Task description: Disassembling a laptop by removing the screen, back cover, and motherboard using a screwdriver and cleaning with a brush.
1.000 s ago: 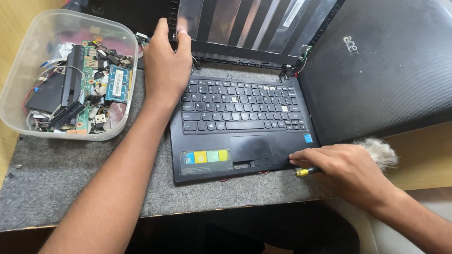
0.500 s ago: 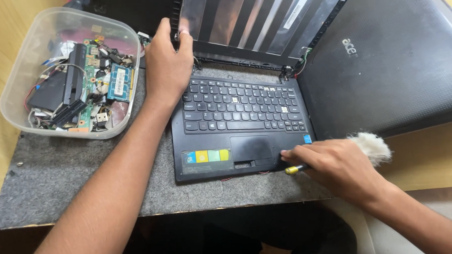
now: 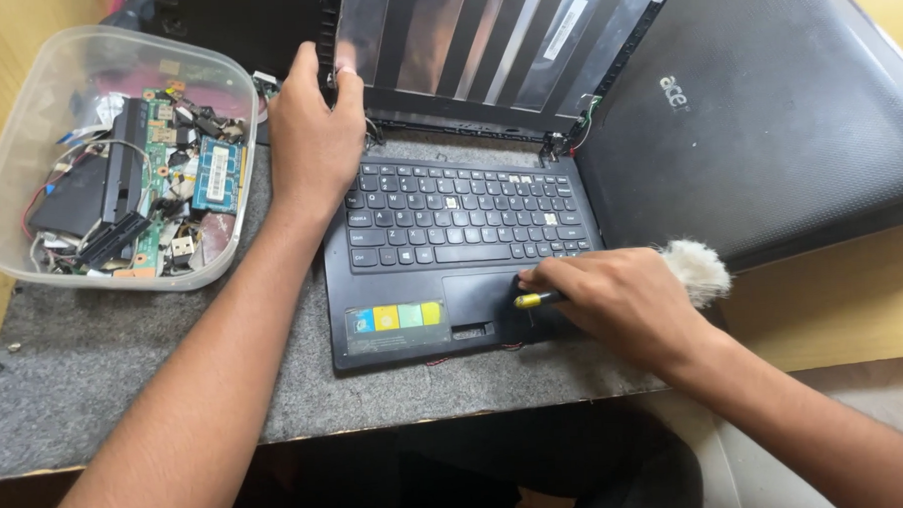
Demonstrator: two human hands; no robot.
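Note:
An open black laptop [image 3: 451, 234] lies on a grey felt mat [image 3: 96, 377], its screen panel [image 3: 484, 43] bare and tilted back. My left hand [image 3: 315, 139] grips the left lower corner of that screen by the hinge. My right hand [image 3: 623, 303] rests on the palm rest beside the touchpad [image 3: 478, 293], closed on a small tool with a yellow handle [image 3: 529, 300]; a white fluffy brush head [image 3: 696, 267] sticks out behind the hand.
A clear plastic tub [image 3: 31, 254] at the left holds circuit boards, memory sticks and cables. A second, closed black laptop [image 3: 757, 113] lies at the right, partly on the wooden table [image 3: 833, 301]. The mat's front edge is close to me.
My right hand has slid left along the laptop's front edge, from the right corner onto the palm rest near the touchpad. The left hand has stayed on the screen corner.

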